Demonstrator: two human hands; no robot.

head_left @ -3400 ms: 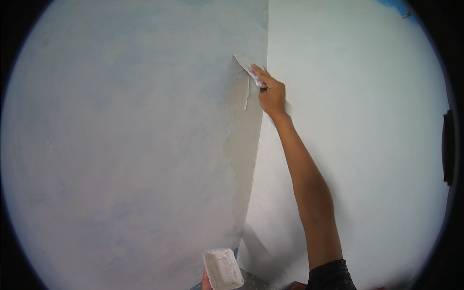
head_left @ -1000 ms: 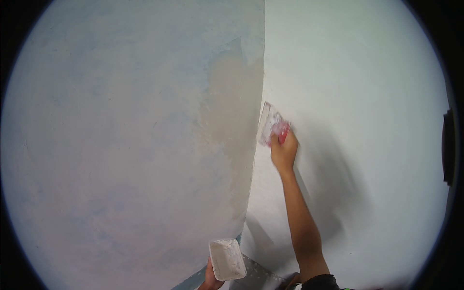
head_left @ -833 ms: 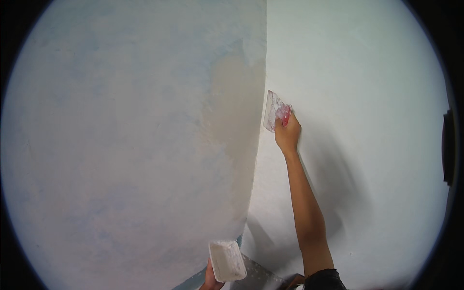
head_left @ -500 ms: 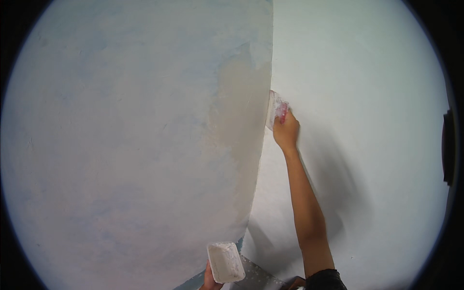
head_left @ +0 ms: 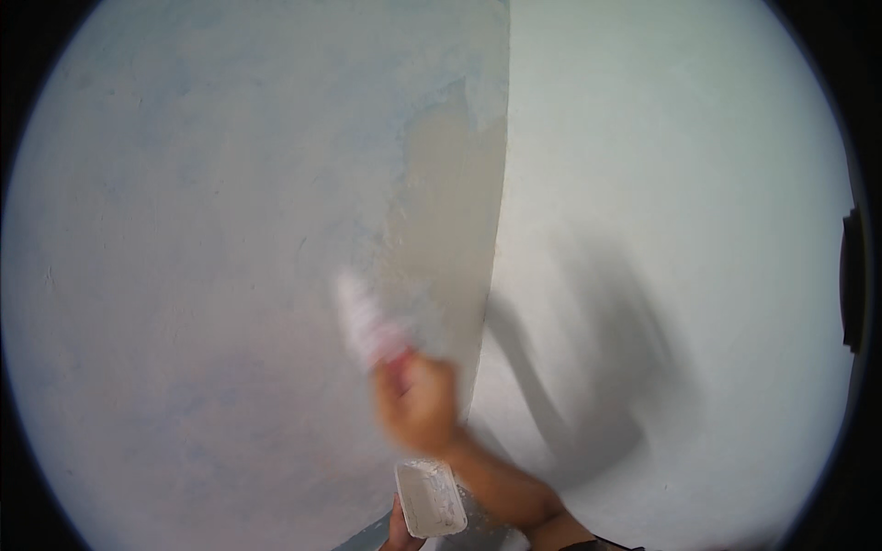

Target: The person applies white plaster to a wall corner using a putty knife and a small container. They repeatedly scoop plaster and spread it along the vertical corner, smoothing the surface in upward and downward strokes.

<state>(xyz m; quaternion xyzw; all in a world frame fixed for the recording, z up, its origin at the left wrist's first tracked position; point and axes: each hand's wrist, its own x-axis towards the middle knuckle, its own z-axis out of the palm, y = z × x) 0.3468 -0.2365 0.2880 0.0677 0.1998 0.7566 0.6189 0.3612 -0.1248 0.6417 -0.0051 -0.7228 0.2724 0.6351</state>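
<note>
Blue-gray mottled wall [head_left: 202, 230] meets white wall [head_left: 753, 275] beyond a beige patch [head_left: 450, 202], upper center, while my right hand [head_left: 418, 399], blurred, is wrapped around the red handle [head_left: 397, 367] of a white-smeared putty knife [head_left: 356, 312] just below center. At bottom center, my left hand [head_left: 398, 528] grips a rectangular white tub [head_left: 432, 500] streaked with paste.

Looks from the head through a fisheye; faces a bluish wall [head_left: 211, 230] and white wall [head_left: 726, 275], close up.
</note>
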